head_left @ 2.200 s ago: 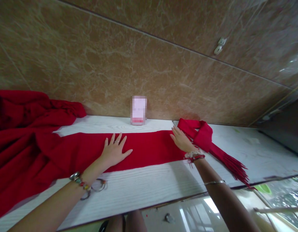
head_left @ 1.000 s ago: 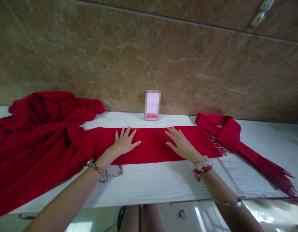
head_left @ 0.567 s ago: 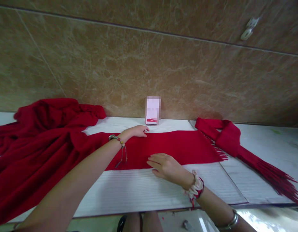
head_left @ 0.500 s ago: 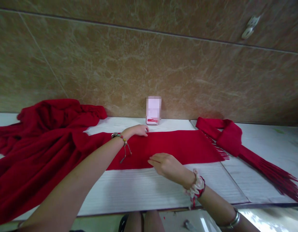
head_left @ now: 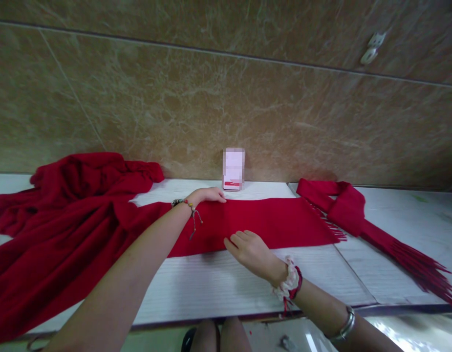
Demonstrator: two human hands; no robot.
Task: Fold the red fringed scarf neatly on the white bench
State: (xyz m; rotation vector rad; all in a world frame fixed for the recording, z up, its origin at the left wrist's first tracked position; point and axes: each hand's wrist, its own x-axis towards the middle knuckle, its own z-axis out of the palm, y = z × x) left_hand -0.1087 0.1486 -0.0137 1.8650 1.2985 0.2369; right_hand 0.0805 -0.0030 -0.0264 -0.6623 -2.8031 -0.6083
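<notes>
A long red scarf (head_left: 277,222) lies flat across a white table (head_left: 218,283), its fringed end at the right. My left hand (head_left: 207,195) reaches over to the scarf's far edge, fingers closed on the cloth there. My right hand (head_left: 249,249) sits at the near edge, fingers curled and pinching that edge, which is slightly lifted. To the left the scarf runs into a large heap of red cloth (head_left: 60,225).
A second red scarf (head_left: 348,208), loosely knotted, lies at the right with its fringe trailing to the table's front edge. A small pink-and-white card (head_left: 233,168) stands against the brown marble wall (head_left: 211,98). My knees show below the table.
Both hands lay flat and spread on the scarf a second ago. The left has moved to the far edge and the right to the near edge, both closing on the cloth.
</notes>
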